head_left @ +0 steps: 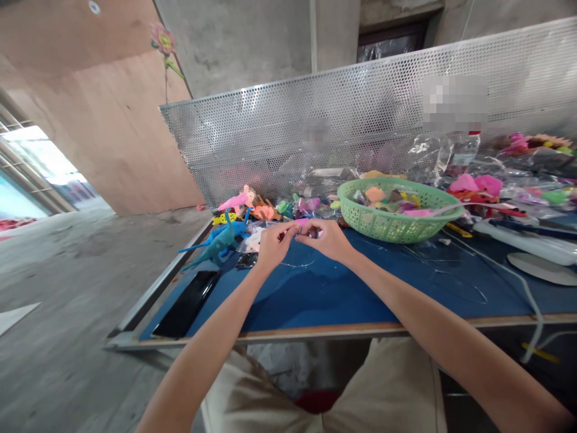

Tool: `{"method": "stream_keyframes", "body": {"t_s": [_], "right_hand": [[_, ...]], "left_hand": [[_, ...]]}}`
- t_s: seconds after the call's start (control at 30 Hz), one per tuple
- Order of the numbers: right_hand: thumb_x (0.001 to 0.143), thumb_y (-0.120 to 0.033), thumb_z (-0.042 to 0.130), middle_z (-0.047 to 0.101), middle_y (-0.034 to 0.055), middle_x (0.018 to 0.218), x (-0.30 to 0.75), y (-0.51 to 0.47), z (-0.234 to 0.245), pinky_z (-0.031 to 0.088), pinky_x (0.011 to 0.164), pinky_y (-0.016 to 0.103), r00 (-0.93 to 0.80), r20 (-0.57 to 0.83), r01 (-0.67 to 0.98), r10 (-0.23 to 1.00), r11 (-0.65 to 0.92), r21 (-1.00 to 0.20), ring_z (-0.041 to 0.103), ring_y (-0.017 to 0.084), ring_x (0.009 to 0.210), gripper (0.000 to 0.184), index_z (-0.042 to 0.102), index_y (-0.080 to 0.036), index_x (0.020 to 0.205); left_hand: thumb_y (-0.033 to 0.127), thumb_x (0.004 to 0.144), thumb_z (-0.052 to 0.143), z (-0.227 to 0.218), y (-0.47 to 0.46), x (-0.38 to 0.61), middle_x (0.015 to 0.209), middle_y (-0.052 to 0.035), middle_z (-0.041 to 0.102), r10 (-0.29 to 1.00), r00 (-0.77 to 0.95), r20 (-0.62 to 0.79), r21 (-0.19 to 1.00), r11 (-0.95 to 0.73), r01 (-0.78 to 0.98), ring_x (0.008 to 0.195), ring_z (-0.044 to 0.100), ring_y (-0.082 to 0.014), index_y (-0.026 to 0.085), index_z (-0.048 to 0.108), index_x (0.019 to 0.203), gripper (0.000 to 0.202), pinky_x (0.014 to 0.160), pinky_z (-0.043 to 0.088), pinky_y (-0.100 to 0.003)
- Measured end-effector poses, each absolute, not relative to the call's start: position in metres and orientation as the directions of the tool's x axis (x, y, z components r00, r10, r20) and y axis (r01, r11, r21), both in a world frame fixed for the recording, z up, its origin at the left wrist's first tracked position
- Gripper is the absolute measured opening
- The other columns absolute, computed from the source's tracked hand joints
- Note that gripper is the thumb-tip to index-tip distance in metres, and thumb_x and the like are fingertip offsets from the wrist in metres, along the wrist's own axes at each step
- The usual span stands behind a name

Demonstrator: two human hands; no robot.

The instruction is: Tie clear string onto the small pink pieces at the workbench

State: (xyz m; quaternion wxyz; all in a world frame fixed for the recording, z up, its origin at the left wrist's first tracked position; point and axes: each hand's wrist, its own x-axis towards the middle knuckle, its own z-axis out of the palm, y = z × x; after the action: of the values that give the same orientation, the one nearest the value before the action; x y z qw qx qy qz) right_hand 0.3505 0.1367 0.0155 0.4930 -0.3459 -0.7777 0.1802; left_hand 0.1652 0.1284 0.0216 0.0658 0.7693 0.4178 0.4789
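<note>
My left hand (274,242) and my right hand (328,238) meet above the blue tabletop (315,294), fingertips almost touching. Both are closed in a pinch. A small pink piece (301,222) shows between the fingertips; its kind is too small to make out, and the fingers cover part of it. Just left of my left hand lie a pale item in clear plastic (253,239) and a small black packet (247,260). A light green plastic basket (374,222) holding colourful soft pieces stands to the right of my right hand.
Blue and teal toy dinosaurs (220,240) and a black phone (187,304) lie at the left. A perforated metal panel (279,132) closes off the back. Plastic bags, a clear bottle (466,150) and a white cable (518,276) occupy the right side.
</note>
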Motion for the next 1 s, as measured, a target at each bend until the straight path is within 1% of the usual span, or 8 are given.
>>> {"method": "stream_keyframes", "body": {"t_s": [0.17,0.3,0.4,0.53,0.6,0.73,0.87,1.0], "right_hand": [[0.083,-0.04,0.073,0.066,-0.0008,0.07,0.353,0.137,0.017,0.037,0.059,0.027,-0.26,0.649,0.401,0.715,0.691,-0.601,0.052,0.014,0.06,0.021,0.068,-0.021,0.078],[0.085,-0.044,0.072,0.068,0.0002,0.072,0.355,0.139,0.017,0.038,0.06,0.028,-0.279,0.67,0.432,0.688,0.713,-0.552,0.054,0.015,0.062,0.024,0.068,-0.021,0.078],[0.085,-0.046,0.073,0.068,0.0004,0.074,0.355,0.139,0.016,0.039,0.061,0.028,-0.256,0.685,0.465,0.682,0.708,-0.531,0.056,0.015,0.062,0.025,0.068,-0.022,0.083],[0.088,-0.048,0.07,0.068,0.0011,0.075,0.356,0.138,0.016,0.04,0.063,0.029,-0.265,0.72,0.519,0.642,0.724,-0.454,0.058,0.016,0.064,0.026,0.067,-0.022,0.091],[0.091,-0.048,0.066,0.068,0.0017,0.076,0.356,0.138,0.015,0.041,0.064,0.029,-0.279,0.729,0.539,0.625,0.73,-0.42,0.06,0.017,0.066,0.025,0.066,-0.022,0.091],[0.094,-0.043,0.065,0.071,0.0029,0.082,0.356,0.139,0.013,0.044,0.066,0.029,-0.299,0.735,0.532,0.609,0.745,-0.401,0.064,0.018,0.072,0.02,0.066,-0.023,0.093],[0.097,-0.039,0.062,0.074,0.0042,0.089,0.357,0.138,0.013,0.045,0.068,0.03,-0.322,0.741,0.554,0.589,0.752,-0.357,0.066,0.019,0.077,0.016,0.067,-0.024,0.099],[0.1,-0.034,0.058,0.075,0.0068,0.097,0.358,0.135,0.018,0.047,0.075,0.032,-0.357,0.755,0.584,0.549,0.763,-0.279,0.069,0.022,0.088,0.015,0.067,-0.023,0.103]], "left_hand": [[0.04,0.096,0.055,0.023,0.128,0.164,0.085,-0.0034,0.076,0.697,0.18,0.695,0.505,-0.65,0.568,0.064,0.059,-0.0146,0.019,0.078,0.096,0.032,0.066,0.044,-0.026],[0.04,0.096,0.055,0.021,0.129,0.164,0.086,-0.0033,0.076,0.702,0.179,0.689,0.516,-0.649,0.559,0.065,0.059,-0.0148,0.019,0.078,0.096,0.031,0.066,0.044,-0.027],[0.04,0.095,0.056,0.02,0.13,0.165,0.088,-0.0041,0.077,0.721,0.174,0.67,0.539,-0.634,0.554,0.068,0.062,-0.0162,0.018,0.078,0.1,0.032,0.066,0.046,-0.027],[0.038,0.096,0.056,0.02,0.131,0.167,0.096,-0.0055,0.078,0.704,0.202,0.681,0.53,-0.664,0.527,0.087,0.069,-0.0207,0.019,0.078,0.101,0.029,0.081,0.052,-0.03],[0.038,0.096,0.056,0.02,0.131,0.168,0.098,-0.0059,0.078,0.693,0.198,0.693,0.528,-0.675,0.516,0.091,0.07,-0.0213,0.019,0.078,0.099,0.028,0.085,0.052,-0.031],[0.041,0.096,0.056,0.021,0.129,0.17,0.095,-0.0068,0.077,0.719,0.174,0.673,0.58,-0.659,0.478,0.086,0.072,-0.0208,0.018,0.076,0.099,0.031,0.08,0.056,-0.031],[0.05,0.092,0.06,0.019,0.128,0.173,0.094,-0.0078,0.076,0.789,0.135,0.6,0.72,-0.605,0.339,0.072,0.073,-0.0192,0.017,0.073,0.102,0.037,0.067,0.059,-0.03],[0.055,0.089,0.063,0.016,0.128,0.175,0.088,-0.0067,0.074,0.838,0.1,0.537,0.806,-0.544,0.232,0.067,0.072,-0.0182,0.017,0.071,0.102,0.041,0.062,0.06,-0.029]]}}
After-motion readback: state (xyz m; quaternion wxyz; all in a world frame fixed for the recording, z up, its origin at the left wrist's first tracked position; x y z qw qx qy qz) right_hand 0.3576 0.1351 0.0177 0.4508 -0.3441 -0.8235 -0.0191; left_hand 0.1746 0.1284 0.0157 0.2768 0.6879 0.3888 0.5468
